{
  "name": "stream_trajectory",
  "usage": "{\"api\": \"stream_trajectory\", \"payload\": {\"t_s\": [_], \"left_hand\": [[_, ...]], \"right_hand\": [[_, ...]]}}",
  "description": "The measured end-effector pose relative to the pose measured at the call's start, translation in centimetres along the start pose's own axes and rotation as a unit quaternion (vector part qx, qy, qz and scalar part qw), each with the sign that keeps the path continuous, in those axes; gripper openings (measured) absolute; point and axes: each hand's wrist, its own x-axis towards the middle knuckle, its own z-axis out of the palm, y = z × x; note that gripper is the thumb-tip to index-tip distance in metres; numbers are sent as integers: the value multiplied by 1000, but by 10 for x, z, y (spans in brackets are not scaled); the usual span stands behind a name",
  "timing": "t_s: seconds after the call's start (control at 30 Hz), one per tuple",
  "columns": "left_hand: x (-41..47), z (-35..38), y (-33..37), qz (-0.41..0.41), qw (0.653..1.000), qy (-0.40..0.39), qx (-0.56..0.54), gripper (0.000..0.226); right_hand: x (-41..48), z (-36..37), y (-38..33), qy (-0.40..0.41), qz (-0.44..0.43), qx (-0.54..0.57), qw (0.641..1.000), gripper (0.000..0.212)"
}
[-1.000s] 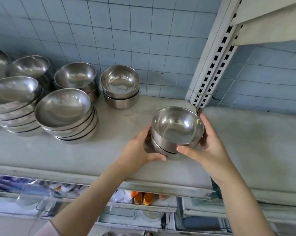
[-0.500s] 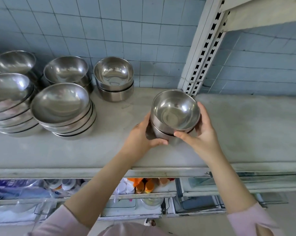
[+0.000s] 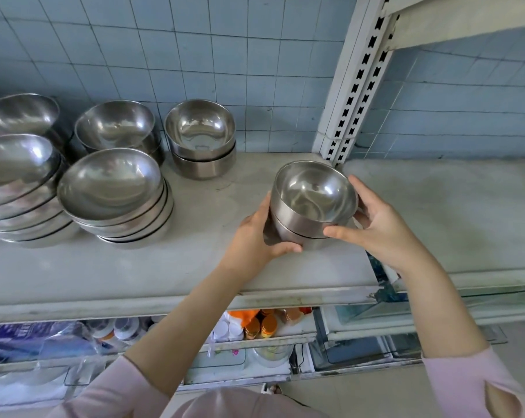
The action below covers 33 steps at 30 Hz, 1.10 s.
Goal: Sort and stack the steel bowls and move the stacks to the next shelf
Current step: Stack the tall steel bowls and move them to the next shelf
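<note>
Hands: left hand (image 3: 255, 236) and right hand (image 3: 378, 227) grip opposite sides of the two-bowl stack (image 3: 312, 200).
Stack: at the shelf's (image 3: 194, 267) right end, beside the slotted post (image 3: 354, 95).
Risk: clipping the post could dislodge the top bowl.
Beyond: other bowl stacks (image 3: 113, 191), shelf's left and back.

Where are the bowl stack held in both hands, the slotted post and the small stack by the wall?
Held stack (image 3: 312, 196): head view, inside its top bowl.
Slotted post (image 3: 344, 86): head view, white face beside slots.
Small stack by the wall (image 3: 199, 128): head view, inside its top bowl.
</note>
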Motion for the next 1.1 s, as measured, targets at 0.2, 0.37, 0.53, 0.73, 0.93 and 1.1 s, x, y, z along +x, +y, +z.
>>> {"api": "stream_trajectory", "payload": {"t_s": [0.2, 0.37, 0.53, 0.73, 0.93, 1.1], "left_hand": [[-1, 5, -7, -14, 999, -3, 29, 120], [0, 6, -7, -27, 999, 0, 38, 118], [0, 6, -5, -27, 999, -1, 43, 120], [-20, -20, 10, -33, 986, 159, 34, 115], [27, -57, -1, -80, 948, 307, 16, 117], [66, -66, -2, -112, 926, 360, -6, 125]], "right_hand": [[-6, 11, 1, 11, -18, -6, 1000, 142], [-2, 10, 11, 49, -17, -13, 999, 134], [2, 7, 14, 19, -27, -23, 999, 137], [-9, 38, 41, 50, -31, -26, 998, 123], [12, 46, 48, 81, -39, -22, 996, 93], [32, 42, 47, 53, -32, -3, 998, 107]]}}
